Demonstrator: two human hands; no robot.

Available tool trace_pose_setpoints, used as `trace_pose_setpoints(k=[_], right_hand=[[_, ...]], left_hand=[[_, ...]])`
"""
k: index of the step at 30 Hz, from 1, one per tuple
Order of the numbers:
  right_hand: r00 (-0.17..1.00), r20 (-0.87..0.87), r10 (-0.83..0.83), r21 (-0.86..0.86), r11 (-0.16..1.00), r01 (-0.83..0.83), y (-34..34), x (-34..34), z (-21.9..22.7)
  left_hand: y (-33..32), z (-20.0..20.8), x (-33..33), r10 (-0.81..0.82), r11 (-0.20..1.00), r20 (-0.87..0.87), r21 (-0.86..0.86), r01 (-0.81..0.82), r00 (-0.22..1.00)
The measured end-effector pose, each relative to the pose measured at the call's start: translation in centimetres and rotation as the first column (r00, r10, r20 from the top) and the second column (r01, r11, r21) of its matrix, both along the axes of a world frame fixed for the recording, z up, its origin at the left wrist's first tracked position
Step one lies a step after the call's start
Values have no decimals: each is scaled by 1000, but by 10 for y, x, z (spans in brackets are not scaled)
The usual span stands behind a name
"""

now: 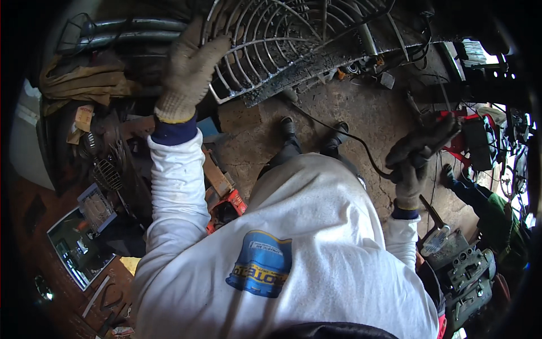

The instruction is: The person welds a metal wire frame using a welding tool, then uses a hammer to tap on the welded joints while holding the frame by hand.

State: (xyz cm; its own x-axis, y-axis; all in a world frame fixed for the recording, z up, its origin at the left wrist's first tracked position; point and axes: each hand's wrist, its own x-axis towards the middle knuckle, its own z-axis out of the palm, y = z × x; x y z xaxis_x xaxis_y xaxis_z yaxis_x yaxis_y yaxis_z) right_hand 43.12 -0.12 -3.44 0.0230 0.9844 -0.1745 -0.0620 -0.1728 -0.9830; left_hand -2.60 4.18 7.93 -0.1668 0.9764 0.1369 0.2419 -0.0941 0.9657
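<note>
At the top of the head view, a metal grille point(270, 42) of curved, concentric bars lies over a dark workbench. My left hand point(189, 76), in a light knitted glove, is at the grille's left edge. Its thumb lies over the bars, while the other fingers are partly hidden and seem to go round the edge. Out to the right, my gloved right hand point(411, 179) is closed around a dark welding electrode holder point(420, 144). A thin rod point(445, 93) rises from the holder's far end, and a black cable point(361, 141) trails from it toward the bench.
Metal tubes point(132, 31) and a brown cloth point(84, 82) lie at the upper left. A small carton point(82, 121) and tools clutter the left side. To the right are a red and black machine point(480, 141), another person's leg point(471, 195) and a grey metal machine point(468, 271).
</note>
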Motion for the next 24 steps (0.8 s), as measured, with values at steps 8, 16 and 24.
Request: trace_pose_setpoints(k=[8, 16, 24], right_hand=[[941, 76, 331, -94, 941, -324, 2, -49, -14], [816, 215, 536, -42, 840, -541, 19, -71, -21], [754, 221, 619, -115, 784, -610, 24, -89, -15]], left_hand=[[-3, -11, 21, 131, 991, -84, 1, -132, 988], [-5, -12, 30, 142, 985, -225, 127, -116, 964], [-8, -14, 27, 161, 954, -534, 298, 7, 830]])
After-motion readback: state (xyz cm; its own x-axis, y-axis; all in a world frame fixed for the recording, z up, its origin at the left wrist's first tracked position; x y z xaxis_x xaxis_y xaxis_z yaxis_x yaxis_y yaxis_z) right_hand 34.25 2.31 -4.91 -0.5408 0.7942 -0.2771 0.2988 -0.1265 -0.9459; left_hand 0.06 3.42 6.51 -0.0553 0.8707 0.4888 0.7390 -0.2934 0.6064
